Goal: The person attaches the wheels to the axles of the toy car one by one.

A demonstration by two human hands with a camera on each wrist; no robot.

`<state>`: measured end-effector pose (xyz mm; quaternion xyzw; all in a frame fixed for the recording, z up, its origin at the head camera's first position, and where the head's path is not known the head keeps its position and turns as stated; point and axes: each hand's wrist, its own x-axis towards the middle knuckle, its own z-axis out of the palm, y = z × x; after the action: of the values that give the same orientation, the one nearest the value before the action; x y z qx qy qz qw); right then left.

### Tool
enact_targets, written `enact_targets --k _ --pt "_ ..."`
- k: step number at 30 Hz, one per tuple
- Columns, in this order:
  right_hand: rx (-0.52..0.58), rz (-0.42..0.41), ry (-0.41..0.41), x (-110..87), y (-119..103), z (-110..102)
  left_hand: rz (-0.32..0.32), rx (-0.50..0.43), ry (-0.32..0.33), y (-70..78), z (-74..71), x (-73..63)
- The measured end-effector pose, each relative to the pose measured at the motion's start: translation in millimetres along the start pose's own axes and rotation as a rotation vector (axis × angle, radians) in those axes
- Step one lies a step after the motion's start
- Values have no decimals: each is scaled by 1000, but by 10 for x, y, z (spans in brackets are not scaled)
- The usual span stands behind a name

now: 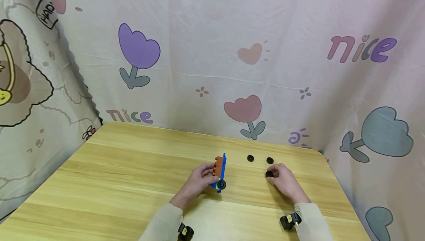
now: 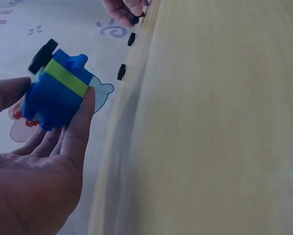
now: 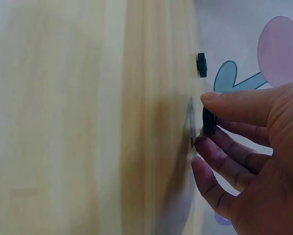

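Note:
My left hand grips a toy car built of blocks, held up on end above the table. It has orange blocks, a long blue side and a black wheel at its lower end. In the left wrist view a lime-green band crosses the blue car body, with thumb and fingers around it. My right hand pinches a loose black wheel between thumb and fingers, to the right of the car. Two more black wheels, one on the left and one on the right, lie farther back.
The wooden table ends at a back edge against a printed cloth curtain. Small black wrist cameras sit at the left wrist and the right wrist.

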<state>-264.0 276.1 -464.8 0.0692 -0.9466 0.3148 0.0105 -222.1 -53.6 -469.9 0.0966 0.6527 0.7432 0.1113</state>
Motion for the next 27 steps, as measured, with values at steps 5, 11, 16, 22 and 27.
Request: enact_targets --k 5,11,16,22,27 --pt "11 -34 18 -16 -52 -6 -1 3 5 0 8 -10" --pt "43 -96 30 -36 -155 -8 -9 12 12 -3 17 -13" --pt "46 -147 33 -41 -244 6 -9 20 13 -14 24 -5" --pt "67 -179 39 -45 -351 25 -15 9 12 -10 32 -4" --pt "103 -186 36 -72 -450 30 -24 11 12 -38 23 21"
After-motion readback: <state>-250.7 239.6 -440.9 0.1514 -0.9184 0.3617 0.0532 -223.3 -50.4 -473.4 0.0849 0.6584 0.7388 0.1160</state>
